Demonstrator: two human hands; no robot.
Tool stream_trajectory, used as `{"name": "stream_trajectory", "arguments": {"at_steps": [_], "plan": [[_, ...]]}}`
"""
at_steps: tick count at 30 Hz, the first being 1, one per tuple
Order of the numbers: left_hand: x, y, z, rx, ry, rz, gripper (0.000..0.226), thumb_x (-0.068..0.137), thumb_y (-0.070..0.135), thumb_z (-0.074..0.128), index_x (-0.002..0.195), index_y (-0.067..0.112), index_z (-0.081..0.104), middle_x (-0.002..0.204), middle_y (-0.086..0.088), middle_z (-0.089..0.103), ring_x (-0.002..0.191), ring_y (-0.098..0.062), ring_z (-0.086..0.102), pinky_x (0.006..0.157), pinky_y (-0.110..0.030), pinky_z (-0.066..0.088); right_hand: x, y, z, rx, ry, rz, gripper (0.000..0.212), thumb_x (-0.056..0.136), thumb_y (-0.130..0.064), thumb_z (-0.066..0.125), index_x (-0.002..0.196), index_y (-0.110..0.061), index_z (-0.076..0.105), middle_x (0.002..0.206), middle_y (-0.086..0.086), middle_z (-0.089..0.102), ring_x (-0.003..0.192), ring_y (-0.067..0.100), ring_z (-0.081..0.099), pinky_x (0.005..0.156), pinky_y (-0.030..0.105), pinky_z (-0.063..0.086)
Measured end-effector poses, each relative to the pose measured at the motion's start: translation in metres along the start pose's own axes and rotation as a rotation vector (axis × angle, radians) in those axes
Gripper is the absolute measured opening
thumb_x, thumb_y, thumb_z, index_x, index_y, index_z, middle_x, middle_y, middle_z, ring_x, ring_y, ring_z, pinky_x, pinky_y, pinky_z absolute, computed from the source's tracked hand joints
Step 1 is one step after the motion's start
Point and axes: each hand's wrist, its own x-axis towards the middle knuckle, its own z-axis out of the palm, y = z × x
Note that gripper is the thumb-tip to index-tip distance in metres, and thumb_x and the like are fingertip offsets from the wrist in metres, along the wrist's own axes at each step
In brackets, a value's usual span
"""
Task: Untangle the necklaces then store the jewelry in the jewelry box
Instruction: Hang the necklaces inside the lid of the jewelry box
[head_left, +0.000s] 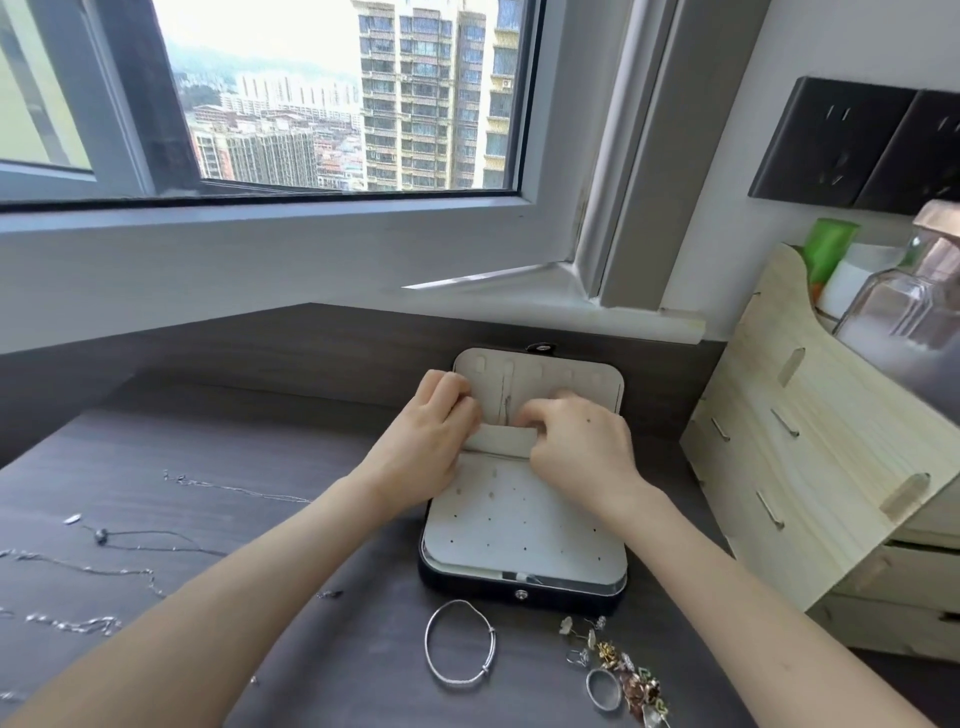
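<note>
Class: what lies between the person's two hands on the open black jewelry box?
Head view: a thin silver necklace chain hangs between left hand and right hand.

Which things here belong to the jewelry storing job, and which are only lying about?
Job: jewelry box, necklace hung in its lid, loose chains on the desk, silver bangle, pile of rings and earrings.
Lying about: wooden drawer organizer, glass jar, green bottle, wall sockets.
</note>
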Motion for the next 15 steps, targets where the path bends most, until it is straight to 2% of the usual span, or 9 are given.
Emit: {"name": "stream_trajectory", "arguments": {"at_steps": [5, 8, 10, 13, 15], "plan": [[0.006, 0.000, -0.001, 0.076, -0.091, -0.081, 0.026, 0.059, -0.014, 0.063, 0.078, 0.002, 0.055, 0.088, -0.013, 0.048, 0.081, -0.025, 0.036, 0.068, -0.030, 0.038, -0.010, 0.000, -0.007, 0.102, 0.134, -0.019, 0.030, 0.085, -0.008, 0.047, 0.101, -0.024, 0.068, 0.099, -0.006, 0.063, 0.093, 0.018, 0.058, 0.072, 0.029, 0.042], [0.007, 0.005, -0.009, 0.100, -0.158, -0.126, 0.032, 0.053, -0.015, 0.060, 0.081, -0.001, 0.059, 0.086, -0.018, 0.053, 0.077, -0.034, 0.049, 0.063, -0.040, 0.049, -0.029, -0.007, -0.018, 0.166, -0.008, -0.116, 0.016, 0.087, -0.021, 0.055, 0.092, -0.027, 0.069, 0.084, -0.012, 0.061, 0.075, 0.004, 0.051, 0.068, 0.026, 0.041], [0.006, 0.010, -0.019, 0.118, -0.163, -0.134, 0.032, 0.054, -0.016, 0.061, 0.082, 0.000, 0.061, 0.086, -0.017, 0.055, 0.076, -0.035, 0.051, 0.063, -0.038, 0.050, -0.047, -0.014, -0.025, 0.208, -0.133, -0.173, 0.008, 0.085, -0.027, 0.061, 0.084, -0.029, 0.069, 0.076, -0.013, 0.059, 0.064, 0.001, 0.047, 0.061, 0.020, 0.034], [-0.001, 0.016, -0.042, 0.111, -0.144, -0.134, 0.030, 0.059, -0.018, 0.062, 0.081, 0.002, 0.064, 0.085, -0.015, 0.056, 0.073, -0.033, 0.050, 0.062, -0.033, 0.046, -0.077, -0.026, -0.029, 0.232, -0.252, -0.229, 0.005, 0.082, -0.031, 0.065, 0.079, -0.030, 0.069, 0.066, -0.016, 0.056, 0.063, -0.002, 0.047, 0.059, 0.019, 0.032], [-0.010, 0.019, -0.062, 0.094, -0.167, -0.168, 0.026, 0.066, -0.017, 0.059, 0.083, 0.002, 0.066, 0.086, -0.016, 0.057, 0.074, -0.034, 0.050, 0.062, -0.037, 0.047, -0.093, -0.036, -0.026, 0.210, -0.285, -0.254, 0.007, 0.083, -0.030, 0.064, 0.080, -0.028, 0.070, 0.067, -0.015, 0.056, 0.065, 0.001, 0.047, 0.061, 0.019, 0.034]]}}
